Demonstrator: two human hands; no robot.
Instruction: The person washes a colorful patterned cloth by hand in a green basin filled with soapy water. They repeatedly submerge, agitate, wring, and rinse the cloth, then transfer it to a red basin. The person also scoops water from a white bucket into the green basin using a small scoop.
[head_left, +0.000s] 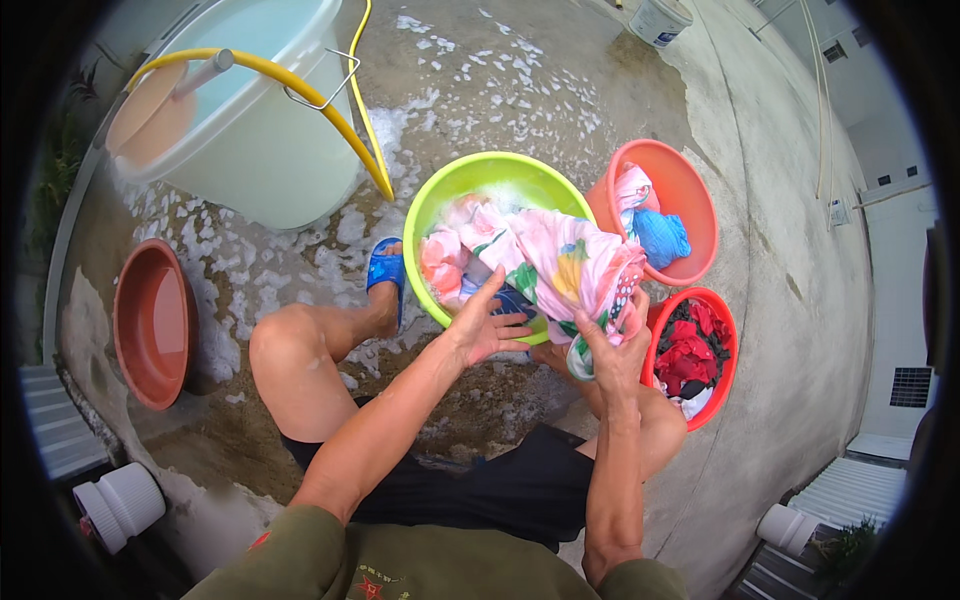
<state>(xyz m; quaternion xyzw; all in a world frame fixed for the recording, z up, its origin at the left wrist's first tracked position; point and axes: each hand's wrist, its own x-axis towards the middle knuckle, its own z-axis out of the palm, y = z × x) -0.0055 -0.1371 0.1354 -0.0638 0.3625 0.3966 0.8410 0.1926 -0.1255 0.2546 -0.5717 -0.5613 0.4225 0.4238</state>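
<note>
A wet pink cloth with a floral print (559, 255) stretches from inside a lime-green plastic basin (499, 159) over its right rim. My right hand (619, 349) grips the cloth's bunched end, beside that rim. At the basin's near edge, my left hand (487, 322) is spread, its fingers apart and holding nothing. Suds, pinkish wet fabric and a dark blue piece lie in the basin under the floral cloth.
A coral bucket (705, 217) holds pink and blue fabric; below it, a red bucket (731, 375) holds red and black clothes. A large water tub (262, 161) with a yellow hose (337, 120) stands upper left. A brown basin (154, 330) sits left. Suds cover wet concrete.
</note>
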